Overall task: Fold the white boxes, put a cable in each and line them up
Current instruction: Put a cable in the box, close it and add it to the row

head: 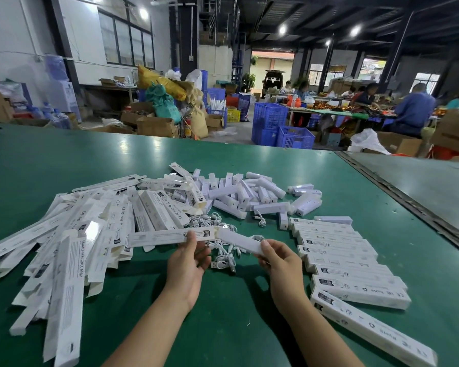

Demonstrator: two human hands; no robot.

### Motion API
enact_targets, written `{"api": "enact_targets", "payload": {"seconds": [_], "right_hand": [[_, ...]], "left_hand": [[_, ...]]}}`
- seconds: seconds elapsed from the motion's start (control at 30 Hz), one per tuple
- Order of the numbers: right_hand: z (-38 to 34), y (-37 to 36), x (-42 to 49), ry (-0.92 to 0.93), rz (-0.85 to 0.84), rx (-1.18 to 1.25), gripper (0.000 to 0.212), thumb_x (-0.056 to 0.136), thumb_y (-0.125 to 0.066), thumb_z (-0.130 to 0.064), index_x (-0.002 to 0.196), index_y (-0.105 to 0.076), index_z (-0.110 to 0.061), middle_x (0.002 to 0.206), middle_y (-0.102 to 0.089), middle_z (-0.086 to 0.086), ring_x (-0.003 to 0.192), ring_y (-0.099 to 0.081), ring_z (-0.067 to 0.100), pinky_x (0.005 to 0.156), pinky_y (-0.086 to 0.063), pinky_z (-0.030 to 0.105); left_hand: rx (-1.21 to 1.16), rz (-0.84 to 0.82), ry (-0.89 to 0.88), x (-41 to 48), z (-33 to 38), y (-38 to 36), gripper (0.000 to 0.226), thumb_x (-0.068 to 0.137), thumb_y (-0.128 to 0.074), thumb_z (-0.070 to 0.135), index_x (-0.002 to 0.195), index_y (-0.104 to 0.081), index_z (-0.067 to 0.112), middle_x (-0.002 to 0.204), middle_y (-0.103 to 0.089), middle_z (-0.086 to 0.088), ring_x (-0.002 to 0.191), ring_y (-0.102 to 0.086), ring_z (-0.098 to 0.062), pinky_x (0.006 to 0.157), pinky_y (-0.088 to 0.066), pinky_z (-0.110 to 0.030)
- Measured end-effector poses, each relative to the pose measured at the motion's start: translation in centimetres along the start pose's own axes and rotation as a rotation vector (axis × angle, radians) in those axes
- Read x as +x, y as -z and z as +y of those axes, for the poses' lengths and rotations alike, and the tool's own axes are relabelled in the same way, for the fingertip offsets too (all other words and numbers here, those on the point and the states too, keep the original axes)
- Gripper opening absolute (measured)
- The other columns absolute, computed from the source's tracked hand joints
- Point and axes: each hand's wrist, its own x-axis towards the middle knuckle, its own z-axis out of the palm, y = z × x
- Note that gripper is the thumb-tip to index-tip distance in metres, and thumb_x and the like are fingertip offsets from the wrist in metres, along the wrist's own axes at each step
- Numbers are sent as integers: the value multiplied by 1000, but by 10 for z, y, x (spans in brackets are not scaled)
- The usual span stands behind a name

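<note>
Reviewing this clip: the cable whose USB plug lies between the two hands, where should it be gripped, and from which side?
Pinch the USB plug itself, coming from the near side. It juts out of the cable tangle toward the person and lies flat on the table, free and rigid; the cord behind it loops among the others and would likely drag them along.

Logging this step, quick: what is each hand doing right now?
Left hand: closed, fingers pinching one end of a white box.
Right hand: closed, fingers gripping a plain white bar whose far tip meets the box's end.
</note>
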Motion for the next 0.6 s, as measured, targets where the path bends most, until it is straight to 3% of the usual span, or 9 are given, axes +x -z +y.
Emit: {"api": "enact_targets", "payload": {"seconds": [0.2, 0.37, 0.5, 0.6], "right_hand": [[-1, 0, 0, -38, -47, -33, 6, 86, -73, -19, 84, -78, -19, 81, -74, 1, 71, -64, 11, 73, -52, 27], [-5, 2, -2, -39, -98, -55, 6, 82, -77, -24, 87, -79, -23, 79, -72, -1, 71, -58, 11, 74, -50, 28], [-9, 4, -5, -31, -87, 14, 19, 75, -81, -31, 92, -76, -24, 91, -75, 2, 75, -62, 12, 75, -50, 28], [-12, 4, -7, -64, -92, 105, 36, 65, -80, -41, 94, -73, -21, 89, -75, 2, 77, -66, 11, 74, -51, 25]], "left_hand": [[0, 7, -15, 2, 0, 1, 19, 98, -55, 29, 91, -60, 12, 75, -60, -2, 69, -58, -14, 66, -47, -28], [121, -9, -85, -3, -3, -1, 25, 98, -56, 31, 86, -61, 9, 64, -63, 3, 61, -60, -9, 64, -48, -27], [177, -17, -118, -7, -4, -3, 27, 98, -56, 32, 83, -61, 10, 58, -64, 6, 55, -60, -6, 63, -47, -29], [182, -45, -117, -9, -2, -3, 28, 93, -60, 36, 83, -63, 10, 64, -65, 4, 57, -60, -8, 62, -48, -29]]}}
